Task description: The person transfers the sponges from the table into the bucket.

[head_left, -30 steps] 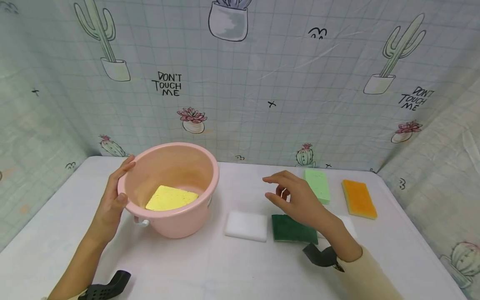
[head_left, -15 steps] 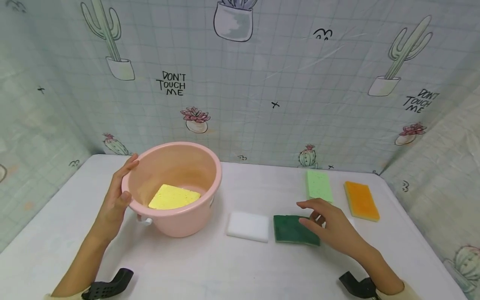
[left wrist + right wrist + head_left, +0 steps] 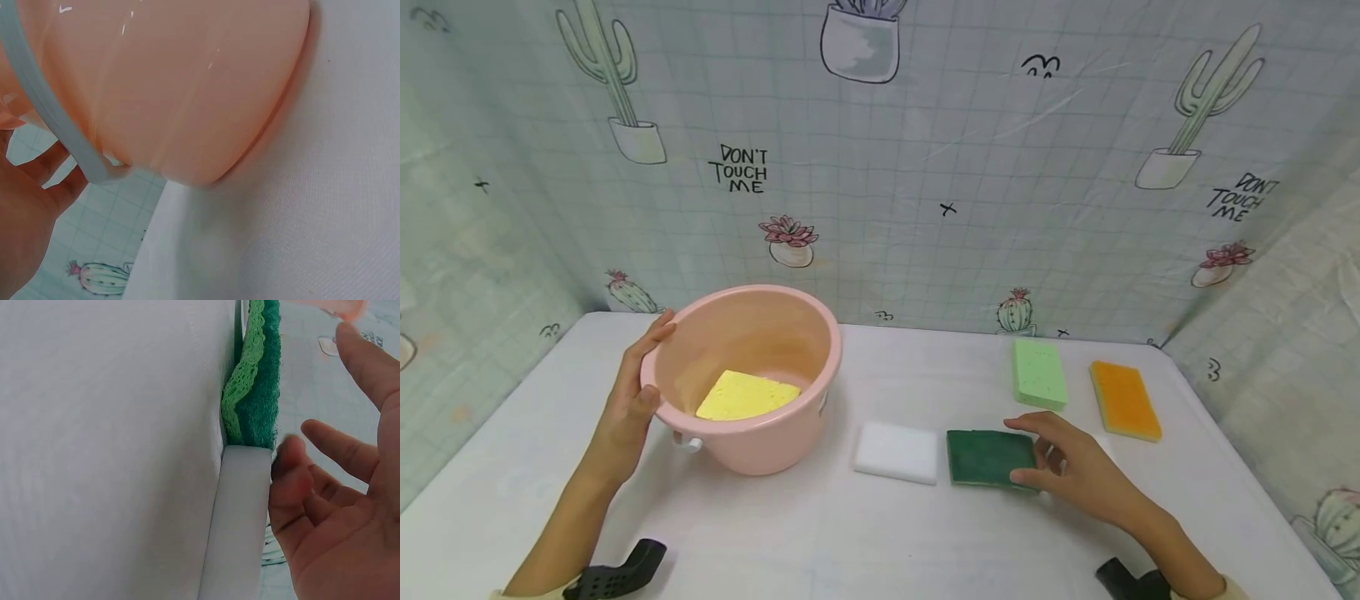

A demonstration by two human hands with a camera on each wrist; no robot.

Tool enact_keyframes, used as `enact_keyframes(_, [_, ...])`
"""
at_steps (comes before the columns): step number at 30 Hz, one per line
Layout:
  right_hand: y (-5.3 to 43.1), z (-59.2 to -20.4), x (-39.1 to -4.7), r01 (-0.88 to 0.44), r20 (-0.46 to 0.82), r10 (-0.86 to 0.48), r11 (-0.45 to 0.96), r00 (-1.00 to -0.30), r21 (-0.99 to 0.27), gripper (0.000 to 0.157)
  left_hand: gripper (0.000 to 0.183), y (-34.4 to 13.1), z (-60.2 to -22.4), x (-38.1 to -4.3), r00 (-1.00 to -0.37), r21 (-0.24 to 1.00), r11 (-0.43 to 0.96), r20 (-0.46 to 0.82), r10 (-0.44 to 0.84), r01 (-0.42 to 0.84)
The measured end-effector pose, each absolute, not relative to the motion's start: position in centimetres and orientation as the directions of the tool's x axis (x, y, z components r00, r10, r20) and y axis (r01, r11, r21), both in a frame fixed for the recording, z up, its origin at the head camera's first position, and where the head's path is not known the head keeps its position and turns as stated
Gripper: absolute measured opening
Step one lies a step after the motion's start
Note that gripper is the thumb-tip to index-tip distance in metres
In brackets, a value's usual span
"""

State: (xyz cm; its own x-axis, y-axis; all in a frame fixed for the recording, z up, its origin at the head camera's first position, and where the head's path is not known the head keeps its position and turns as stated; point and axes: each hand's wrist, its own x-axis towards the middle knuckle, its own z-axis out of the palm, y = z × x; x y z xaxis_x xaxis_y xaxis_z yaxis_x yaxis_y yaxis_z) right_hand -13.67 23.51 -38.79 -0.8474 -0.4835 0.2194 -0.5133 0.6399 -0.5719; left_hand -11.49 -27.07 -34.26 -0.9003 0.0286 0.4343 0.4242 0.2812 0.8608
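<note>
Dark green sponge (image 3: 988, 458) lies flat on the worktop (image 3: 865, 542), scouring face up, with a white sponge (image 3: 895, 452) just beside it on the left and a white block (image 3: 240, 519) at its right end. The right wrist view shows a thin, wavy layer of paler green foam beneath the rough top.

It should be very light and soft, likely bending before it resists — nothing fragile, and the coarse face looks unlikely to slip. A gentle pinch across the two long edges, near the middle, would suit it best; the right end seems the harder place, since the white block crowds it.

The right hand (image 3: 1075, 462) is over that end, its grip spread, thumb and forefinger well apart and pinching nothing; whether a fingertip touches the sponge I cannot tell. The left hand (image 3: 625, 400) holds the rim of the pink bucket (image 3: 771, 450) — thumb in front, fingers behind. A yellow sponge (image 3: 747, 396) sits inside. Farther back lie a light green sponge (image 3: 1039, 373) and an orange one (image 3: 1125, 400).
</note>
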Motion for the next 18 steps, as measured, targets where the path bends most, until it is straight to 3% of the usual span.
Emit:
enact_keyframes(5, [24.0, -38.9, -13.8, -0.463, 0.163, -0.450, 0.712, -0.878, -0.528, 0.063, 0.061, -26.9, -34.0, -11.3, -0.897, 0.866, 0.245, 0.442, 0.033, 0.436])
enact_keyframes(12, [24.7, -39.3, -13.8, -0.409, 0.052, -0.463, 0.718, -0.885, -0.562, 0.076, 0.062, -27.3, -34.6, -11.6, -0.888, 0.859, 0.231, 0.458, 0.051, 0.456])
enact_keyframes(18, [25.0, -39.6, -13.7, -0.424, 0.033, -0.487, 0.723, -0.873, -0.545, 0.075, 0.062, -27.3, -34.8, -11.6, -0.882, 0.857, 0.215, 0.467, 0.061, 0.468])
